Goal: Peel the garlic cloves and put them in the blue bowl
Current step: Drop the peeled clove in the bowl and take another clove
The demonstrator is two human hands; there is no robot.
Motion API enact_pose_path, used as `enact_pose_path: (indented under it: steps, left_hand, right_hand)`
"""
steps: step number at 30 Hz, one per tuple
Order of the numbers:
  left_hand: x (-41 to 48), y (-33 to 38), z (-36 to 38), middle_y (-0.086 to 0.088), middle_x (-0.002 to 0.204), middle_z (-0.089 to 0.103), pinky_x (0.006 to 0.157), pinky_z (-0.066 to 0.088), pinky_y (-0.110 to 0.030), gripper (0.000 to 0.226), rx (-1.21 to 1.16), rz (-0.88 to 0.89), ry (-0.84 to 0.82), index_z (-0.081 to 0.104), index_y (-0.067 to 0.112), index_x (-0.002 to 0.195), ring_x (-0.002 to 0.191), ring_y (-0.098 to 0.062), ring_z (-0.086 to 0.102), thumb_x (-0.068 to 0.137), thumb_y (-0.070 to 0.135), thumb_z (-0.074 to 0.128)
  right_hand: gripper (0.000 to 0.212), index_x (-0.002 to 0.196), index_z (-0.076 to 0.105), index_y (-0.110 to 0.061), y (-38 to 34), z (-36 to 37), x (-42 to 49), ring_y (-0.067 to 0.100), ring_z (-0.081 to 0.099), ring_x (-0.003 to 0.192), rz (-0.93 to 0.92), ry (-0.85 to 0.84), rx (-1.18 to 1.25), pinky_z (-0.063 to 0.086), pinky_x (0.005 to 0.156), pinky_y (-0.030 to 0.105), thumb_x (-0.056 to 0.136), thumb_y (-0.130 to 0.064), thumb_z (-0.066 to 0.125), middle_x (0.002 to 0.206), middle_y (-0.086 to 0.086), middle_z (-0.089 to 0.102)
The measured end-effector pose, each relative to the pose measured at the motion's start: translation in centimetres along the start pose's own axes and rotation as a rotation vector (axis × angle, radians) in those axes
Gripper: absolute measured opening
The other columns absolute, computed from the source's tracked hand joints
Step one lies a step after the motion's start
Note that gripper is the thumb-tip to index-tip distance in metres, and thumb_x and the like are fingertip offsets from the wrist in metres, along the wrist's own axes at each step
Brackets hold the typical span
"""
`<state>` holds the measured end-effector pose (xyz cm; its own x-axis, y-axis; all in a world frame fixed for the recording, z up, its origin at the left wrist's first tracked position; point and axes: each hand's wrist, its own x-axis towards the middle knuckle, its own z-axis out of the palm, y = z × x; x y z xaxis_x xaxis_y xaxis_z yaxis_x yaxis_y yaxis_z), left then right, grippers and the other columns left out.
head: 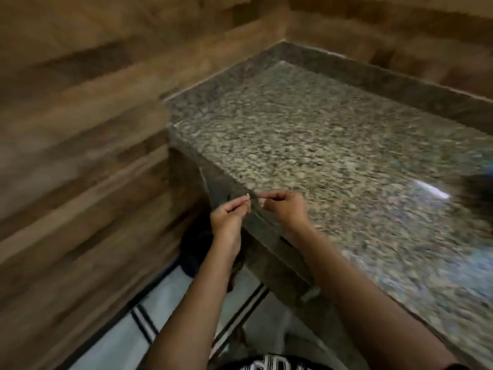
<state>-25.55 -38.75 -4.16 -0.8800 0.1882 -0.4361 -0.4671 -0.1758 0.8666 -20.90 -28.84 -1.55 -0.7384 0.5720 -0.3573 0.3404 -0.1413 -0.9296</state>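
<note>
Each grip is a pinch. The left hand (229, 217) has thumb and forefinger pressed tip to tip, its other fingers curled under. The right hand (286, 206) mirrors it, knuckles up. The two sets of fingertips nearly meet over the near edge of the speckled stone bench (333, 145).

A pale fleck (248, 202) shows at the left fingertips. Blur hides whether it is garlic or a nail, so I cannot tell what either grip holds.

Both bare forearms reach up from the bottom of the view, wrists slightly bent. A dark blurred shape (477, 190) sits at the bench's right side. White lettering on the dark shirt (277, 365) is unreadable.
</note>
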Motion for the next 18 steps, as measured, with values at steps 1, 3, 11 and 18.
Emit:
enact_pose_path:
  steps: [1,3,11,18]
  left_hand:
    - [1.0,0.3,-1.5,-0.013,0.097,0.068,0.068,0.050,-0.016,0.014,-0.012,0.001,0.023,0.068,0.006,0.091,0.081,-0.015,0.064,0.085,-0.004,0.061]
    - [3.0,0.6,-4.3,-0.013,0.097,0.067,0.064,0.050,-0.013,0.015,-0.044,-0.023,0.078,0.067,0.003,0.093,0.079,-0.014,0.064,0.085,-0.007,0.059]
    - [8.3,-0.1,-12.2,-0.012,0.098,0.062,0.064,0.052,-0.010,0.022,-0.085,-0.104,0.226,0.062,-0.009,0.108,0.077,-0.009,0.061,0.087,-0.009,0.055]
    - [12.7,-2.6,-14.8,-0.004,0.097,0.068,0.062,0.051,-0.008,0.017,-0.039,-0.221,0.295,0.069,0.002,0.101,0.081,-0.006,0.064,0.086,-0.002,0.062]
  right_hand:
    - [0.012,0.082,0.069,-0.010,0.1,1.9,0.5,0.003,0.057,0.065,0.011,-0.017,-0.004,0.047,0.061,0.010,0.084,0.001,0.064,0.072,-0.002,0.064]
    - [0.018,0.075,0.066,-0.013,0.7,5.4,1.5,0.005,0.057,0.067,0.049,-0.055,0.014,0.046,0.057,0.009,0.084,0.002,0.064,0.072,-0.001,0.063]
    - [0.014,0.081,0.068,-0.006,4.7,15.0,5.7,0.019,0.061,0.085,0.204,-0.120,-0.012,0.049,0.079,0.027,0.081,0.007,0.065,0.092,0.015,0.067]
    - [0.029,0.112,0.060,0.009,8.9,18.7,11.1,0.017,0.057,0.080,0.386,-0.169,0.008,0.049,0.066,0.020,0.085,0.014,0.051,0.118,0.024,0.061]
